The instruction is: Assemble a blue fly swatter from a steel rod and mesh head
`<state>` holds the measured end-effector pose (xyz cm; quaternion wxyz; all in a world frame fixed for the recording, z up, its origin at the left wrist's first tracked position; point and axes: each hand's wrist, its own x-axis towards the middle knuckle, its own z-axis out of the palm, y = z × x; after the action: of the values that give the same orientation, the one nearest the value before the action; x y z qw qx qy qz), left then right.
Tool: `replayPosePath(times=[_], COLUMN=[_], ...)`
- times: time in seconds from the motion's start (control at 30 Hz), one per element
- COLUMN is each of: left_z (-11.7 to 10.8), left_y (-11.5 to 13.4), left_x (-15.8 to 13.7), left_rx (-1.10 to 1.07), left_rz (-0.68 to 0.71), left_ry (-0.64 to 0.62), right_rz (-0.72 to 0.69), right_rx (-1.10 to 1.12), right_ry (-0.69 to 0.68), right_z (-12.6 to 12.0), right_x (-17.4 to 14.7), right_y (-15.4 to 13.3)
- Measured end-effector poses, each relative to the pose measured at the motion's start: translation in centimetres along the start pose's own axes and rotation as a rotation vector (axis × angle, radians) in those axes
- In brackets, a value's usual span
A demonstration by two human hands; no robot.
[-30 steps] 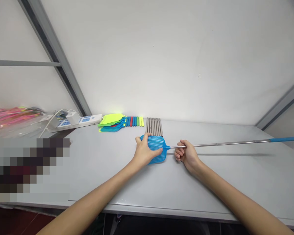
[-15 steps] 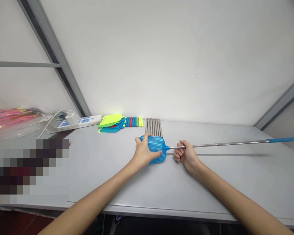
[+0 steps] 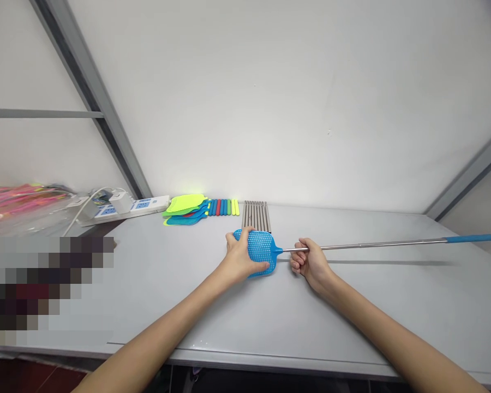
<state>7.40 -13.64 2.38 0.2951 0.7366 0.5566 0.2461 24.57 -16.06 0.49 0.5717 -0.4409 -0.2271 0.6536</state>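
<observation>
A blue fly swatter [image 3: 259, 248] with an extended metal rod and a blue grip at its far right end is held above the table. My left hand [image 3: 240, 257] grasps the perforated head, thumb across its face and fingers over the far edge. Curled around the rod just right of the head's neck is my right hand [image 3: 309, 261]. Beyond the swatter head lie several metal rods [image 3: 256, 214] side by side. To their left are a row of coloured grips [image 3: 224, 207] and a stack of swatter heads [image 3: 186, 204] in yellow, green and blue.
A white power strip [image 3: 147, 203] with plugs and a cable sits at the back left. Pink items in clear plastic [image 3: 20, 202] lie farther left. The white wall [image 3: 286, 98] rises behind the grey table [image 3: 352, 316]. A blurred patch covers the lower left.
Both hands keep their hold on the swatter, which stays nearly still. The whole view has shifted slightly, so things appear a little lower.
</observation>
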Motion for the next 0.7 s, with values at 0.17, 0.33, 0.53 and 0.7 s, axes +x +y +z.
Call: replayPosePath(times=[0.17,0.33,0.53,0.7], left_z=[-0.09,-0.28,-0.50,-0.63], left_y=[-0.05,-0.02,-0.23,-0.30], left_x=[-0.04,-0.17,-0.10,-0.01], left_rx=[0.014,0.013,0.017,0.035], left_rz=[-0.005,0.019,0.026,0.030], left_ry=[-0.038,-0.066,-0.101,-0.118], right_rz=[0.007,0.007,0.005,0.010], right_rx=[0.001,0.011,0.006,0.002], right_ry=[0.017,0.010,0.003,0.003], right_z=[0.12,-0.02,-0.12,-0.02], right_x=[-0.07,0.01,0.08,-0.05], right_y=[-0.06,-0.03,0.02,-0.08])
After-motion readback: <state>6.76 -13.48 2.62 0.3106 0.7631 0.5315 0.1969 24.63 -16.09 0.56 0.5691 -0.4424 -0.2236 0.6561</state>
